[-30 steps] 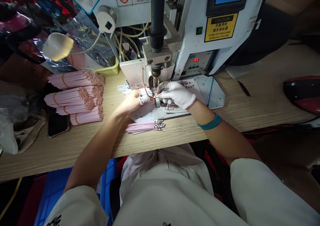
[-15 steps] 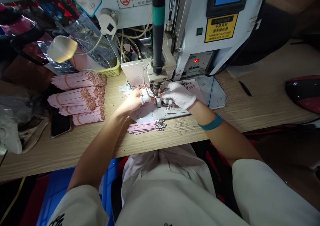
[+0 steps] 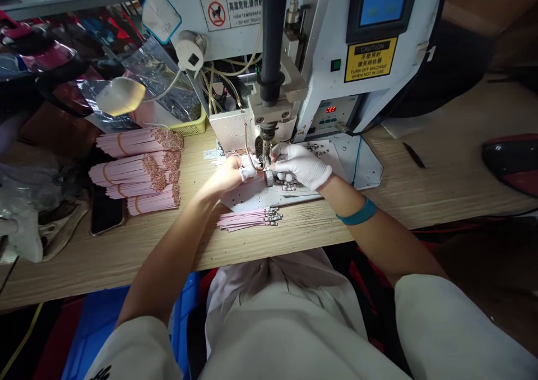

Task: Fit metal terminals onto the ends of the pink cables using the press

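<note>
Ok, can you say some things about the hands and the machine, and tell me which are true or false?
1. The right hand wears a white glove. True.
2. The wristband is red. False: it is teal.
3. The big pink wire bundles lie to the person's right. False: they lie to the left.
4. The left hand meets the right hand just below the machine. True.
5. The caution label is green. False: it is yellow.
</note>
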The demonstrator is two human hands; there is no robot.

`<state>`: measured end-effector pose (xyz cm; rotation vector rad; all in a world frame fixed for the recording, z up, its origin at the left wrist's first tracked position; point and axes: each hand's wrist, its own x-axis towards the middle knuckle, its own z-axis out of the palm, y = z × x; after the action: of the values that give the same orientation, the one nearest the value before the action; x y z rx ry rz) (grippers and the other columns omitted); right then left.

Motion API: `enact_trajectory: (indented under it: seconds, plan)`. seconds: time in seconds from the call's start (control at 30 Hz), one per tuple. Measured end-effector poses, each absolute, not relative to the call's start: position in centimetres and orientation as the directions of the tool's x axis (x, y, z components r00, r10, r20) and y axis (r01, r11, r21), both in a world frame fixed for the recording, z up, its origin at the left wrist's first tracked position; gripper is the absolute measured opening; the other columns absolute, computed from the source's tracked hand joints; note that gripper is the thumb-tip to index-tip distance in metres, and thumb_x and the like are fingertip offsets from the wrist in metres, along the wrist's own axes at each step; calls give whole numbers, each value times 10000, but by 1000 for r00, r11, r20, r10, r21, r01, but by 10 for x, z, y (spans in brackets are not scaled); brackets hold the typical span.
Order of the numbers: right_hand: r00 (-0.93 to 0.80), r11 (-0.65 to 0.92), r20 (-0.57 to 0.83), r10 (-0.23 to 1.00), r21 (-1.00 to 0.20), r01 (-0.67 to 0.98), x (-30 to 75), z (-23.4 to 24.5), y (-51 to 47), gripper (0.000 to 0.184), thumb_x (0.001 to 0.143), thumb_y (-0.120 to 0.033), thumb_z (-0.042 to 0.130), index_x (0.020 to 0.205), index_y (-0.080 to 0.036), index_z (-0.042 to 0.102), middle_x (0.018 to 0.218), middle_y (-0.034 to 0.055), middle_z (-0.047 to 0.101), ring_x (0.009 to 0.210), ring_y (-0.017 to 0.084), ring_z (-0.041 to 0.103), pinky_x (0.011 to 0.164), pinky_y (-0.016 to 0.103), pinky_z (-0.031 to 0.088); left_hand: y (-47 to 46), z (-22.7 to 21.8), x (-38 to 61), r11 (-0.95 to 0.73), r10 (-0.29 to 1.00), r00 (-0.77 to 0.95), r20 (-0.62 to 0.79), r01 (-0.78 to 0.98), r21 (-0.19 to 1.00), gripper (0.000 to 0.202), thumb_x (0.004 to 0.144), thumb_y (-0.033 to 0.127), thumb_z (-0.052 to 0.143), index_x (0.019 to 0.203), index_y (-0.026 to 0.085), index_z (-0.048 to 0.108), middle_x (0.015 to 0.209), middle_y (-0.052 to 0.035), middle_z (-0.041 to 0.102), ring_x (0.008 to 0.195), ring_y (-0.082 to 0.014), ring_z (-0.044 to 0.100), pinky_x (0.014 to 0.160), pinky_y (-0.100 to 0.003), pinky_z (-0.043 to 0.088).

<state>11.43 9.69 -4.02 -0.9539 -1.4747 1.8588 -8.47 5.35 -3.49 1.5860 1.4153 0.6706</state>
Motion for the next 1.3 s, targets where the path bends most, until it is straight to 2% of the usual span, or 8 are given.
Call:
enact_trajectory:
  seconds: [0.13,0.23,0.33,0.5,0.7,0.93,1.1,1.3]
  plan:
    - [-572,-143,-156,805,-987,69,122,-33,99,201,730,-150,703,829,-196,535,645,-25,532,465,87,464,350,219,312,53,-29,-89,-48,954,281,-105,489,871,268,740,390,653,657,137,624,653,-1,574,594,-107,467,560,-234,350]
    - [-507,88,-48,861,-966,241,142,-22,107,147,776,-196,673,910,-183,615,663,4,588,555,136,534,431,259,389,48,-22,-96,-111,966,257,-41,550,828,301,748,423,673,697,127,681,690,-24,625,623,-123,501,586,-244,378]
    - [-527,327,55,848,-837,439,163,-16,116,86,776,-202,674,854,-179,704,778,37,669,711,176,603,597,301,466,37,-13,-100,-108,963,254,-89,669,736,301,726,429,689,737,131,728,662,-31,648,590,-132,508,558,-246,370]
    - [-642,485,34,766,-686,542,164,-23,115,102,772,-190,686,817,-223,771,897,28,733,885,221,653,800,345,482,21,-8,-95,-138,901,347,-261,798,586,175,697,249,625,770,162,759,647,-27,682,586,-151,573,551,-235,392]
    - [-742,679,57,668,-455,576,144,-32,109,161,811,-182,619,857,-176,773,901,51,723,888,235,626,806,357,447,29,-28,-81,-178,976,212,-44,903,391,215,740,180,571,873,135,734,854,-98,697,689,-189,598,614,-266,420]
    - [-576,517,130,807,-627,583,146,-27,103,165,845,-213,582,912,-128,706,852,67,687,781,197,597,695,320,419,34,-30,-84,-161,972,223,-79,867,471,88,760,149,555,696,141,614,675,-42,603,608,-140,496,588,-241,375]
    - [-508,187,-3,861,-928,323,137,-27,98,76,839,-216,634,817,-144,624,671,31,620,551,127,534,509,262,406,34,-28,-85,-175,962,269,-55,758,629,159,801,272,554,778,133,628,656,-15,575,590,-123,449,558,-230,327]
    - [-405,33,-2,914,-996,79,127,-30,96,125,782,-168,710,732,-145,598,604,-7,567,504,80,487,421,194,393,34,-27,-86,-31,972,203,-114,599,800,362,815,479,583,730,133,644,694,-30,600,601,-128,470,554,-241,343]
